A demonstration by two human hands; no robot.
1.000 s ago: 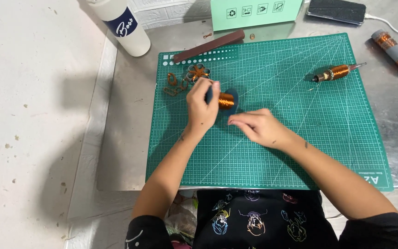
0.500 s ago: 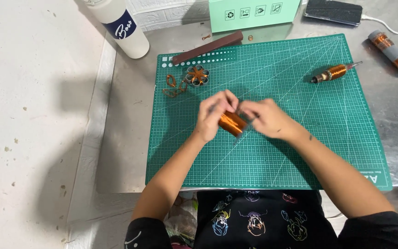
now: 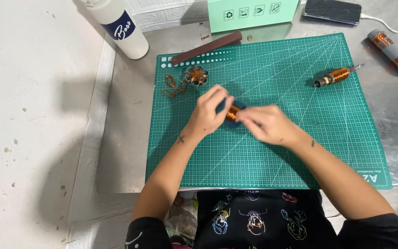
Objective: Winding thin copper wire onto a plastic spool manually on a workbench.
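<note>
My left hand [image 3: 210, 110] and right hand [image 3: 266, 123] meet over the middle of the green cutting mat [image 3: 300, 157], and between them sits a small copper-wound coil [image 3: 232, 113] with a dark blue-grey piece around it. My left fingers are curled in close on its near end, gripping it; my right fingertips pinch toward the other end, though they are blurred and I cannot tell how firmly they have it. To do this well, I judge, I should keep the left grip steady and let only the right fingers work, with light pressure, since fine wire kinks easily (and slips on glossy enamel). The copper is shiny and ribbed; the mat is matte with a pale grid. Up the mat lie a flower-shaped copper-wound core [image 3: 196, 75] and loose wire loops [image 3: 171, 85], a brown bar [image 3: 207, 47], and well to the right a copper-wound rotor on a shaft [image 3: 336, 76]. A grey tube banded with copper [image 3: 390, 50] rests on the metal table [image 3: 125, 115].
</note>
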